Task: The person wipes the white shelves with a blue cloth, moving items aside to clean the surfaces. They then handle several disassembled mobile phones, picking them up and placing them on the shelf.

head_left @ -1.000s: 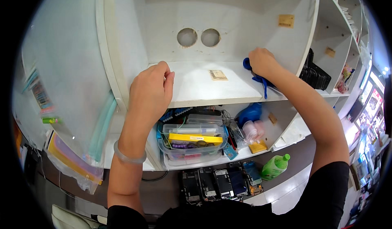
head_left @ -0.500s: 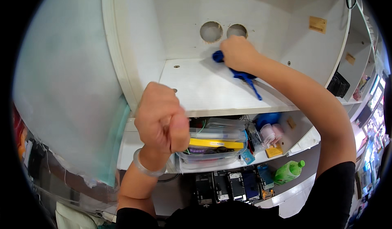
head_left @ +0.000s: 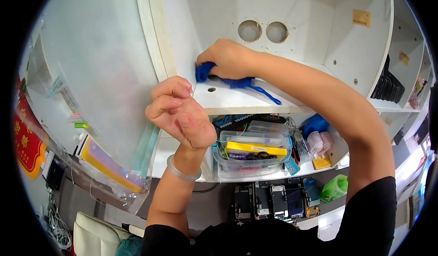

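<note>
One hand (head_left: 226,58) — the right — clutched a blue cloth (head_left: 205,72) on the shelf (head_left: 230,100), by its left wall (head_left: 184,32); the left hand (head_left: 182,120) hung nearby — half curled, digits apart. Below, a clear tub (head_left: 248,163) held a yellow box (head_left: 255,148).

Free rm btwn R forearm (head_left: 301,80) & back wall (head_left: 305,9); L panel (head_left: 180,27) blocks R hand (head_left: 229,58) on L.

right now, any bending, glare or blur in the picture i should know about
Head view: dark fisheye rim, with the right side panel bowing outward; head view: far right background bright and washed out; head view: left hand, right hand and blue cloth well lit, without strong blur.
</note>
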